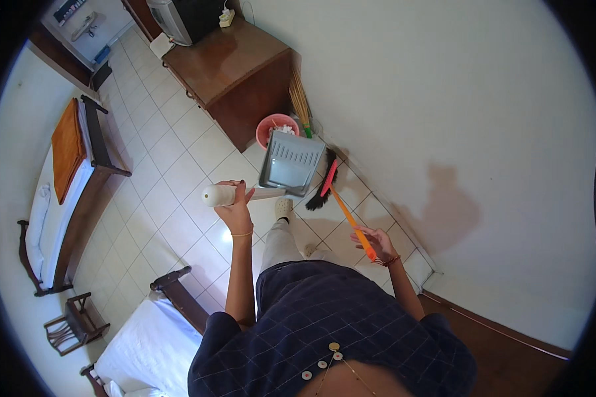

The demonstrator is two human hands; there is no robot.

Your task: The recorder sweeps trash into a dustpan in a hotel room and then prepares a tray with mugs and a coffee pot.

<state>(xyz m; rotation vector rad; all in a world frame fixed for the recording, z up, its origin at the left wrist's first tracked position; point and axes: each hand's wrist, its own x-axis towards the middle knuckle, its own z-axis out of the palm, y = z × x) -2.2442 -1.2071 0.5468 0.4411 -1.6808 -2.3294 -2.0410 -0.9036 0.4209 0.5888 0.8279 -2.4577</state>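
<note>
My left hand (236, 208) grips the white handle of a grey plastic dustpan (294, 161), whose pan hangs partly in front of a pink waste bin (259, 130) with crumpled white bits inside. To the right of the pan is a broom (329, 177) with a pink head, black bristles and an orange handle. The end of that handle lies in my right hand (377, 243), with some of the fingers spread. A stick broom (299, 99) with a green grip leans in the corner between the wall and a wooden cabinet.
The brown wooden cabinet (228, 59) carries a television (193, 22) and a power adapter (226, 19). Two beds, one with a folded orange blanket (68, 149), stand at the left, with a wooden chair (77, 322) between them. A white wall (477, 124) runs along the right.
</note>
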